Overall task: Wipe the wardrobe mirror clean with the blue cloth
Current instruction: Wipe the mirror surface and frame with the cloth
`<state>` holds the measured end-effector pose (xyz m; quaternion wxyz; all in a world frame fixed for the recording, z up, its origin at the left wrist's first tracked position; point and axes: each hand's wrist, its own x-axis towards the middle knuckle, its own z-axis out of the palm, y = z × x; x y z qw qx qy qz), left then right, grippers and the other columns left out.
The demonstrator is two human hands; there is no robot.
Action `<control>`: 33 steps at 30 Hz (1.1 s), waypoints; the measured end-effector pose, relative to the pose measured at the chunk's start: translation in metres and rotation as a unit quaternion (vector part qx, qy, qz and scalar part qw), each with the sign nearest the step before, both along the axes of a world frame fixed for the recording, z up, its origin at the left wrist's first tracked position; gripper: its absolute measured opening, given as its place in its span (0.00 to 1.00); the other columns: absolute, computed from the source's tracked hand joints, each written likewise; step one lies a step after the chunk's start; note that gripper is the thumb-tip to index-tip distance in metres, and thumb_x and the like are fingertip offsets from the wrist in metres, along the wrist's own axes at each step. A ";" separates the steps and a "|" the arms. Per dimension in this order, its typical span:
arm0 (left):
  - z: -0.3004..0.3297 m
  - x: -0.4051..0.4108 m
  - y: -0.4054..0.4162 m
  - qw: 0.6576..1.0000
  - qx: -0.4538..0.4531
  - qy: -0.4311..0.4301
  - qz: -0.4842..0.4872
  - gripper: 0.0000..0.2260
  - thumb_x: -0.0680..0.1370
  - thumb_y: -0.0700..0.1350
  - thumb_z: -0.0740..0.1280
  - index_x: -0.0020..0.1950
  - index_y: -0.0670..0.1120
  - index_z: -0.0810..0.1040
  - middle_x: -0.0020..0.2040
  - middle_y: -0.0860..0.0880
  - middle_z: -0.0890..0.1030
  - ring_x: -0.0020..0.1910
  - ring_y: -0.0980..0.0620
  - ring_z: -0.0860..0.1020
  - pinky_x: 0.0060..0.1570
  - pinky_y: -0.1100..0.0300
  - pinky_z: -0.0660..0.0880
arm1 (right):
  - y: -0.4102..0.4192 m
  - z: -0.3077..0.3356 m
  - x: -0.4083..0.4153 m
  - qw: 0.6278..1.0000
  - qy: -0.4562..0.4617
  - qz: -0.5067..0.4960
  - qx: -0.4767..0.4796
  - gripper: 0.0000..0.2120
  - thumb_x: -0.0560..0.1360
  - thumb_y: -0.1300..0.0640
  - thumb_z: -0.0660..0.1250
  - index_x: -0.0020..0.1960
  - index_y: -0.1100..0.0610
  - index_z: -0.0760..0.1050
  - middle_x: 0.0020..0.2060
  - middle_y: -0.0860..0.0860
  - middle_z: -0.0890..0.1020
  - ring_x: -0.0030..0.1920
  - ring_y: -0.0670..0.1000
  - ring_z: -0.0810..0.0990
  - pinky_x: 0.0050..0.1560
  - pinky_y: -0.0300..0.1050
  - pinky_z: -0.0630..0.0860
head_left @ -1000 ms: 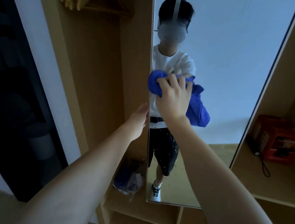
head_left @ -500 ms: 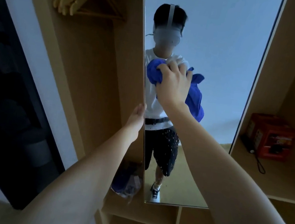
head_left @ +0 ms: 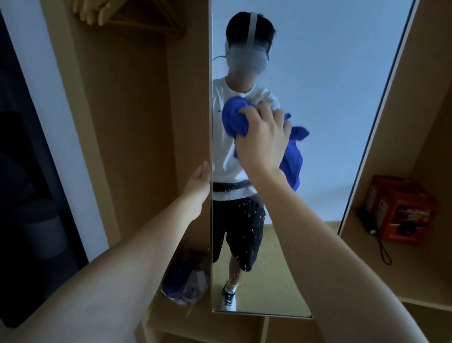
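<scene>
The right hand [head_left: 262,140] has its grip closed on the bunched cloth [head_left: 234,117] and presses it against the mirror [head_left: 330,104] near the glass's left edge, at about mid-height. Part of the cloth hangs loose below and to the right of the hand. The left hand [head_left: 198,183] holds the mirror's left edge lower down, thumb on the front; its fingers go behind the panel, so whether they curl round it cannot be told

The step in hand looks like a wiping stroke on the left part of the glass. To do it well, keep the left hand steadying the panel so it does not swing under pressure. Flatten the wad so more cloth meets the glass, and work in overlapping passes from edge to edge. The specks low on the mirror suggest that the lower part needs wiping too
</scene>
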<state>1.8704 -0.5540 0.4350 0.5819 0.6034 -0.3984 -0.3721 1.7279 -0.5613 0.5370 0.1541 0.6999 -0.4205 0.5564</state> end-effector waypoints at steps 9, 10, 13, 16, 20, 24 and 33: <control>-0.003 0.004 0.001 1.000 0.002 0.000 -0.008 0.30 0.81 0.65 0.52 0.79 0.51 0.61 0.77 0.49 0.66 0.75 0.46 0.65 0.75 0.43 0.61 | -0.020 -0.090 0.001 0.985 0.156 -0.025 -0.075 0.14 0.64 0.67 0.70 0.48 0.56 0.80 0.44 0.54 0.78 0.45 0.60 0.74 0.49 0.57 0.71; -0.003 0.004 0.000 1.000 0.004 0.000 -0.006 0.30 0.80 0.65 0.52 0.79 0.52 0.61 0.77 0.49 0.67 0.75 0.46 0.66 0.74 0.43 0.62 | -0.018 -0.098 0.000 0.983 0.170 -0.024 -0.064 0.14 0.63 0.67 0.71 0.47 0.56 0.80 0.43 0.54 0.77 0.44 0.59 0.73 0.49 0.57 0.71; -0.002 -0.002 0.003 1.000 0.000 -0.008 0.002 0.29 0.81 0.65 0.51 0.78 0.52 0.63 0.76 0.49 0.68 0.74 0.47 0.67 0.74 0.45 0.63 | -0.016 -0.087 -0.001 0.985 0.173 -0.016 -0.018 0.15 0.61 0.66 0.74 0.47 0.56 0.81 0.43 0.53 0.78 0.45 0.60 0.75 0.50 0.59 0.73; -0.002 -0.005 0.004 1.000 -0.010 -0.015 0.012 0.26 0.84 0.60 0.51 0.78 0.49 0.64 0.76 0.49 0.67 0.75 0.47 0.65 0.74 0.49 0.61 | -0.006 -0.052 0.003 0.994 0.106 -0.010 -0.030 0.16 0.61 0.66 0.72 0.47 0.55 0.82 0.45 0.54 0.80 0.47 0.61 0.76 0.49 0.58 0.72; -0.006 -0.002 0.001 0.999 -0.017 -0.050 0.015 0.23 0.84 0.59 0.51 0.74 0.50 0.70 0.74 0.52 0.70 0.75 0.50 0.65 0.72 0.53 0.59 | -0.002 0.008 0.011 0.997 0.062 -0.023 -0.037 0.17 0.64 0.66 0.67 0.51 0.55 0.82 0.52 0.56 0.81 0.53 0.64 0.76 0.53 0.60 0.71; -0.004 0.000 0.001 0.999 -0.013 -0.047 0.013 0.24 0.84 0.59 0.52 0.76 0.50 0.68 0.75 0.51 0.69 0.76 0.49 0.64 0.73 0.52 0.59 | -0.016 -0.027 0.012 0.994 0.084 -0.051 -0.053 0.15 0.64 0.66 0.68 0.49 0.55 0.81 0.49 0.55 0.81 0.51 0.63 0.76 0.51 0.58 0.71; -0.005 -0.008 0.005 0.997 -0.041 -0.058 0.032 0.26 0.84 0.60 0.51 0.76 0.47 0.67 0.74 0.48 0.71 0.73 0.48 0.68 0.70 0.54 0.63 | -0.010 -0.100 -0.007 0.985 0.169 -0.021 -0.002 0.17 0.61 0.66 0.73 0.48 0.55 0.81 0.43 0.53 0.78 0.44 0.60 0.74 0.47 0.56 0.70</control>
